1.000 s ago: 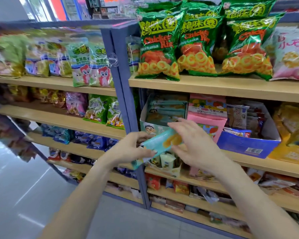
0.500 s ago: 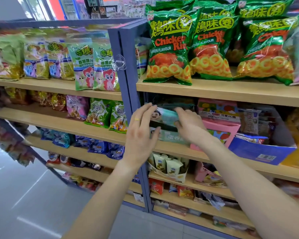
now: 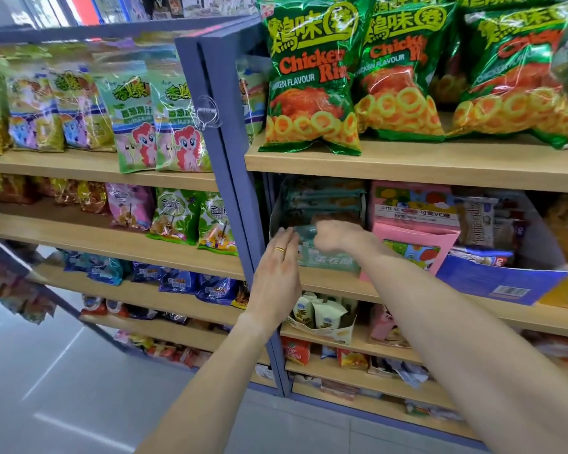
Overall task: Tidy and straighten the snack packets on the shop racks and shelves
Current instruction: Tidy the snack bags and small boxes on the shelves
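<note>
Since a second ago, both my hands have moved from in front of the shelves up to the teal display box (image 3: 322, 204) on the second shelf, carrying the teal snack packet (image 3: 305, 231) into it. My bare forearms reach up from the bottom of the view. My left hand (image 3: 276, 276), a gold ring (image 3: 279, 249) on one finger, is released, its fingers straight and its fingertips (image 3: 284, 233) touching the box's left front edge beside the blue upright post (image 3: 230, 178). My right hand (image 3: 333, 235) is curled over the teal snack packet at the box's opening; my grip is partly hidden. Just right of the box stands a pink candy box (image 3: 413, 237), then a blue carton (image 3: 502, 283) of mixed packets. On the wooden shelf (image 3: 440, 162) above, green chicken ring bags (image 3: 312, 80) stand upright in a row. Farther left, pony-print packets (image 3: 158, 126) line the neighbouring rack.
</note>
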The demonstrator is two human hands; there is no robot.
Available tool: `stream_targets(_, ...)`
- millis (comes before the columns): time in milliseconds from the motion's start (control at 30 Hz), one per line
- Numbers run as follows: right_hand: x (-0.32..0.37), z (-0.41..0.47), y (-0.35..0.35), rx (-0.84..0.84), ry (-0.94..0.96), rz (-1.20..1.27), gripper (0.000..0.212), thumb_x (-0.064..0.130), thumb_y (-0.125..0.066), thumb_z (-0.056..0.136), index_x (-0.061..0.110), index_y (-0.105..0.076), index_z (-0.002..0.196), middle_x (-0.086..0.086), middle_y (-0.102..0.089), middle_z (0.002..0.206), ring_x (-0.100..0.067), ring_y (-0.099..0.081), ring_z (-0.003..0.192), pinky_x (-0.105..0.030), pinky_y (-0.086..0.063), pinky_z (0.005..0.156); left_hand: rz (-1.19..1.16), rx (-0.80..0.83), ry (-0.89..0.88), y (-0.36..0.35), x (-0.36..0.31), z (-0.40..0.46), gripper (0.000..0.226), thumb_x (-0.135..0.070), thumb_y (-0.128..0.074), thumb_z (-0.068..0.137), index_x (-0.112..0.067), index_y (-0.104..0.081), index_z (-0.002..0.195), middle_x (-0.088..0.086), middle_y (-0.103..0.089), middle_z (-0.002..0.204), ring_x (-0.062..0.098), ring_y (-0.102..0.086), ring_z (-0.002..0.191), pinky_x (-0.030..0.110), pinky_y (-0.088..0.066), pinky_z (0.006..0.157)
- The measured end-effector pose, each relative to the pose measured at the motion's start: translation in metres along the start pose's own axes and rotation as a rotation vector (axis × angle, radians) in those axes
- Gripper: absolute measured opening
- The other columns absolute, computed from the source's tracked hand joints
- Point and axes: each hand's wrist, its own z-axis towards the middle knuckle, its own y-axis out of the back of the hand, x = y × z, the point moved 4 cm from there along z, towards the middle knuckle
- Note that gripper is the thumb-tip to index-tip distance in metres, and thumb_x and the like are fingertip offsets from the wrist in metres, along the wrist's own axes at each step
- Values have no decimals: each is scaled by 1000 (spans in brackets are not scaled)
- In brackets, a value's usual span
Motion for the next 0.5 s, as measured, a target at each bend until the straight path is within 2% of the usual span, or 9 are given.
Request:
stream_targets(100,-3,4,1,-7,10,68,33,13,-43,100,14,-52,132,-12,-56,127,-28,-55,112,-35,-44,90,72,28,-21,-6,1,4,66,12,-58,83,8,-45,148,25,-47,153,37,-39,147,44,-30,125)
stream_targets(300,-15,15,3,-95,0,113,48,17,-46,101,18,-40,149,-11,-47,147,-29,-49,128,-40,-44,106,87,67,-2,-12,2,4,67,13,-60,81,10,-45,146,27,-50,149,40,-44,142,46,-34,123)
stream_targets(400,-18,17,-8,28,-3,112,39,15,-43,102,13,-50,140,-11,-56,129,-23,-52,105,-33,-44,91,103,91,2,-16,2,7,66,10,-61,83,9,-46,147,26,-51,149,39,-44,142,45,-33,123)
stream_targets(500,-21,22,-25,130,1,92,39,13,-40,101,9,-55,137,-12,-59,118,-22,-54,96,-34,-46,87,113,115,30,-19,1,9,64,5,-61,86,3,-46,148,22,-50,150,38,-43,143,45,-34,122)
